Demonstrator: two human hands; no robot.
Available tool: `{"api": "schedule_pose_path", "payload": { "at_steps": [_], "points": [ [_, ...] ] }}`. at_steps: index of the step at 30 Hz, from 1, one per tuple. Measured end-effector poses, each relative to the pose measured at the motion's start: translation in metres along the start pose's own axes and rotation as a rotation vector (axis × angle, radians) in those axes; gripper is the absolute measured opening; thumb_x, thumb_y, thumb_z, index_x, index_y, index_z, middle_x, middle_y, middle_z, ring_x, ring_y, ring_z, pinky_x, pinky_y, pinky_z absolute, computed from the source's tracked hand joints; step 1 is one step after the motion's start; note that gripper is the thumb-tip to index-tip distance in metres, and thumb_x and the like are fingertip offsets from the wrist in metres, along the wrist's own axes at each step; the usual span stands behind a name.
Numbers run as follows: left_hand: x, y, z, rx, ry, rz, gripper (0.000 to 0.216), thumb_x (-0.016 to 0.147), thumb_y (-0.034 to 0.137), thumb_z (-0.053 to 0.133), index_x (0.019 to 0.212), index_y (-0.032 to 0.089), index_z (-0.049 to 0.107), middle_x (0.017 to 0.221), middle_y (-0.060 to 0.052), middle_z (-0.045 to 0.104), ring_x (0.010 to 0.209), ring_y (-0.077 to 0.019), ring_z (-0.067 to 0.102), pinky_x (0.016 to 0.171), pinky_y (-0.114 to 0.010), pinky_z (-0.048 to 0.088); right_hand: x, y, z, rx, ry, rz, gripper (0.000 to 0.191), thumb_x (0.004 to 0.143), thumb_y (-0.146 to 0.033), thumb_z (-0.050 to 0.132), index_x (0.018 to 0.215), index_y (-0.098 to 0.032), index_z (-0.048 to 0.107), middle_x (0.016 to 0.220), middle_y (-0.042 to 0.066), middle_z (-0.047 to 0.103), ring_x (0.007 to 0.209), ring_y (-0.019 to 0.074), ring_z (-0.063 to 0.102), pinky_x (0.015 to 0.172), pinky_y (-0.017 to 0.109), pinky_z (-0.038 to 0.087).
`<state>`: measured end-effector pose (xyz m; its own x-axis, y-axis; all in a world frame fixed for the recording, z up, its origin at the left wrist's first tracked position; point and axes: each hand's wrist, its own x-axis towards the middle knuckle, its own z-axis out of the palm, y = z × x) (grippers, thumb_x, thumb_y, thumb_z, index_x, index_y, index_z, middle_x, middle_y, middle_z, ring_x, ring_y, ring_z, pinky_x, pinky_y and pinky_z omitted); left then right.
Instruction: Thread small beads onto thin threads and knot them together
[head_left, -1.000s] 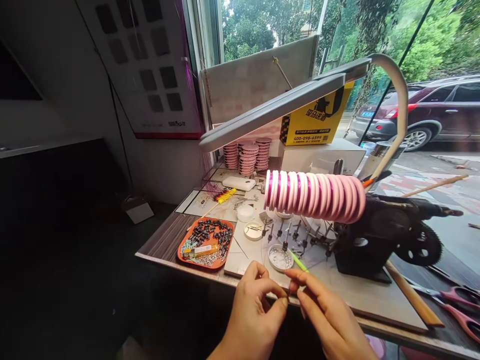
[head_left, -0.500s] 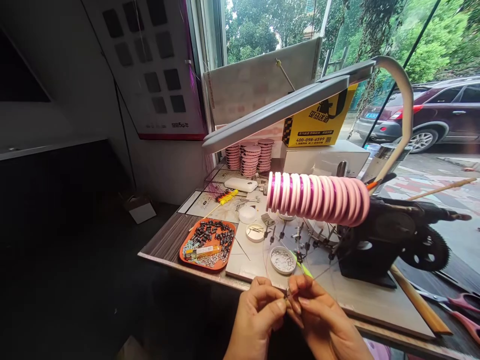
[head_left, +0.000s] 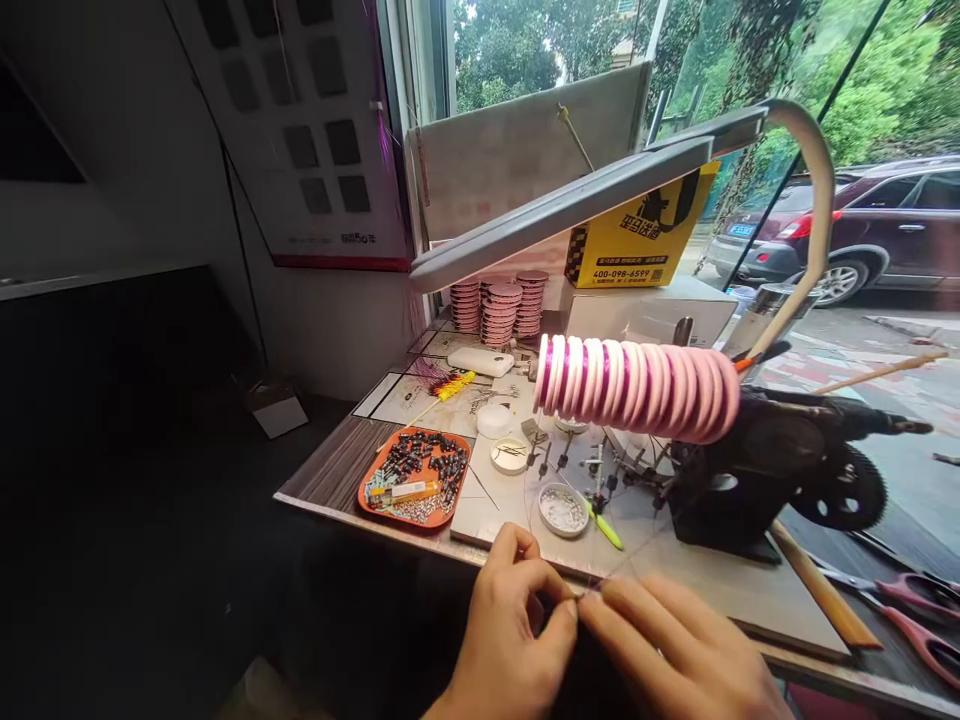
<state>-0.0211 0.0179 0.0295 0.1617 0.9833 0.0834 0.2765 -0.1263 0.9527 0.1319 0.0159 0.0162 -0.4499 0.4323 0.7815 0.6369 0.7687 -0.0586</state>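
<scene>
Pinching in head view: left hand (head_left: 508, 640) and right hand (head_left: 679, 655) meet fingertip to fingertip at the table's (head_left: 330, 472) near edge, both clamped on one thin line (head_left: 602, 582), barely visible. Beyond: one orange tray (head_left: 414, 478), two round dishes (head_left: 562, 511), one green stick (head_left: 604, 527), three pink disc stacks (head_left: 499, 306), one spool row (head_left: 637, 390).

Orange tray (head_left: 409, 522) of dark bits beside a small round dish (head_left: 564, 535). Row of pink spools (head_left: 637, 390) under a grey lamp (head_left: 562, 208). Red scissors (head_left: 919, 615) far right.
</scene>
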Motion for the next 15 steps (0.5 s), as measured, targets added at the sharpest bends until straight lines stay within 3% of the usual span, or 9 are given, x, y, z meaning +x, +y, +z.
{"api": "schedule_pose_path", "payload": {
  "at_steps": [2,5,8,10,12,15],
  "points": [
    [0.004,-0.001,-0.003,-0.109,-0.012,-0.081,0.020,0.070,0.018,0.056,0.053,0.016,0.046,0.073,0.000,0.037,0.066,-0.0137,0.040,0.057,-0.025,0.033,0.031,0.015,-0.003,0.111,-0.197,-0.096,0.037,0.096,-0.016,0.029,0.072,-0.016,0.058,0.074,0.006,0.063,0.059,0.0145,0.053,0.055,0.025,0.038],
    [0.010,-0.006,-0.006,-0.240,-0.037,-0.174,0.024,0.070,0.020,0.058,0.051,0.017,0.044,0.067,0.001,0.038,0.062,-0.0121,0.038,0.057,-0.025,0.032,0.058,0.031,0.000,0.153,-0.499,-0.126,0.028,0.089,-0.009,0.042,0.063,-0.018,0.050,0.058,-0.001,0.054,0.049,0.0119,0.044,0.048,0.023,0.030],
    [0.011,-0.013,-0.003,-0.186,0.012,-0.139,0.020,0.071,0.016,0.056,0.053,0.016,0.047,0.069,0.000,0.041,0.059,-0.0111,0.040,0.054,-0.023,0.034,0.060,0.037,0.007,0.112,-0.540,-0.110,0.021,0.079,-0.003,0.049,0.065,-0.018,0.050,0.052,-0.004,0.049,0.045,0.0113,0.040,0.046,0.024,0.025],
    [0.008,-0.018,0.001,0.031,0.143,0.076,0.014,0.073,0.012,0.052,0.059,0.015,0.052,0.076,-0.003,0.044,0.059,-0.0114,0.043,0.052,-0.023,0.036,0.057,0.036,0.010,0.095,-0.524,-0.057,0.018,0.079,-0.003,0.048,0.068,-0.018,0.052,0.051,-0.004,0.047,0.043,0.0112,0.039,0.045,0.023,0.023],
    [0.005,-0.020,0.003,0.318,0.279,0.410,0.015,0.074,0.006,0.047,0.064,0.014,0.055,0.081,-0.007,0.049,0.060,-0.0129,0.047,0.053,-0.024,0.040,0.058,0.033,0.011,0.082,-0.517,-0.003,0.018,0.082,-0.007,0.046,0.069,-0.017,0.053,0.049,-0.004,0.045,0.041,0.0108,0.037,0.044,0.023,0.022],
    [0.004,-0.020,-0.001,0.620,0.340,0.830,0.020,0.073,0.000,0.045,0.063,0.013,0.056,0.079,-0.012,0.059,0.059,-0.0161,0.049,0.054,-0.028,0.043,0.067,0.031,0.012,0.089,-0.513,0.066,0.022,0.086,-0.014,0.043,0.065,-0.018,0.051,0.045,-0.005,0.043,0.038,0.0099,0.036,0.042,0.021,0.021]
  ]
}}
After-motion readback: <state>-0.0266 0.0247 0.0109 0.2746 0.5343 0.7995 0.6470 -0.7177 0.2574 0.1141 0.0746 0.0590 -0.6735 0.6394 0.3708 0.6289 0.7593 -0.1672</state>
